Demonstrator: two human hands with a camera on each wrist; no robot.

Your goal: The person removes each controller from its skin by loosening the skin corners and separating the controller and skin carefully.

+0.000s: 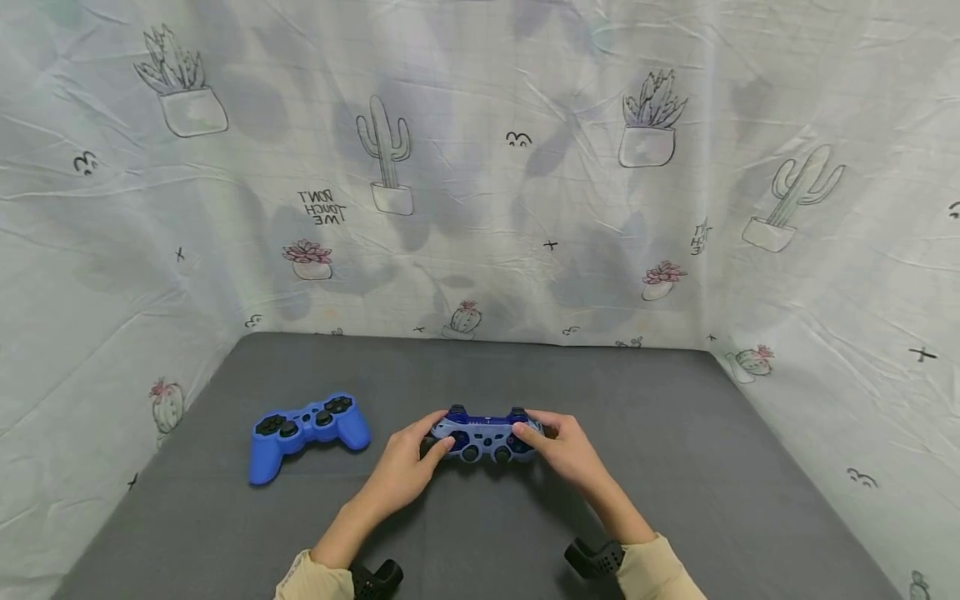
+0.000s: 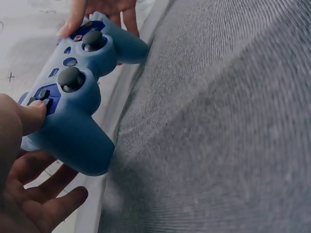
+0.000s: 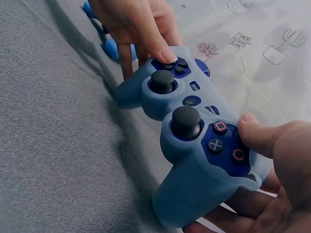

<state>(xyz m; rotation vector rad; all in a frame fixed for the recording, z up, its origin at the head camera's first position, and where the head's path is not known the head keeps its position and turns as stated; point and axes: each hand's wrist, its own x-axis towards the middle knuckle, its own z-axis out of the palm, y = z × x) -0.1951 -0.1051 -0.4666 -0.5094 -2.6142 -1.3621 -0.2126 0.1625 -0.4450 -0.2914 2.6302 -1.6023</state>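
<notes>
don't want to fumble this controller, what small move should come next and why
Perhaps use the right hand to ease the cover flat near the circle button: its rim seems to stand off there, the right thumb rests close by, and the left hand holds the controller's other end.

I've got the light-blue controller in both hands on left wrist. Left hand at its near end: thumb on the D-pad, other fingers behind the near grip. Right hand at its far end. Two black thumbsticks visible. Grey ribbed surface off the controller's grip side, pale cloth off its opposite side.
</notes>
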